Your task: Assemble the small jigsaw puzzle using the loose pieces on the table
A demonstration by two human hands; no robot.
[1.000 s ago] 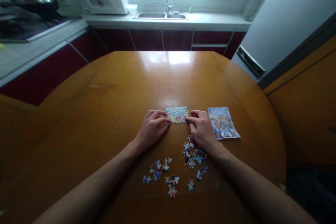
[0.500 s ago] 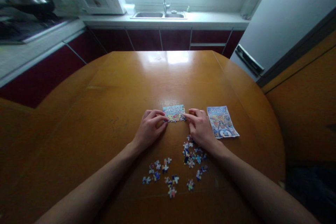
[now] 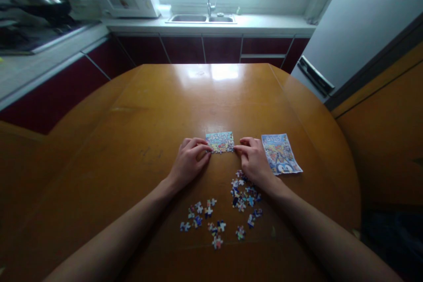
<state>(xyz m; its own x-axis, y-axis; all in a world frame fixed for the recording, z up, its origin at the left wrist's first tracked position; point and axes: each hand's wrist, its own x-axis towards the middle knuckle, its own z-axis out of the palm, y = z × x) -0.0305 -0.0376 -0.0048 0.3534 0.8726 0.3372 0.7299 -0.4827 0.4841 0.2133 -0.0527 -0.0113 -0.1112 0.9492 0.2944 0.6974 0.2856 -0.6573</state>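
Observation:
A partly assembled jigsaw puzzle [image 3: 220, 141] lies flat on the wooden table, its upper edge straight and its lower edge knobbly. My left hand [image 3: 191, 158] has its thumb and fingertips close together at the lower left corner of the puzzle, closed on that edge. On the other side, my right hand [image 3: 254, 160] rests with its index finger stretched out to the lower right corner, the other fingers loosely bent and apart. Nothing shows between the right fingers. Below that hand lies a cluster of loose jigsaw pieces [image 3: 241, 205], some close to its wrist.
A printed picture sheet [image 3: 278, 155] with a penguin lies right of my right hand. More loose pieces [image 3: 198, 221] are scattered between my forearms. Beyond the wooden table [image 3: 198, 101] are a sink [image 3: 188, 18], a stove [image 3: 49, 35] and a fridge [image 3: 357, 22].
My right index fingertip has shifted slightly right, from over the puzzle's lower right corner to its edge. My left hand and the loose pieces stay as they were.

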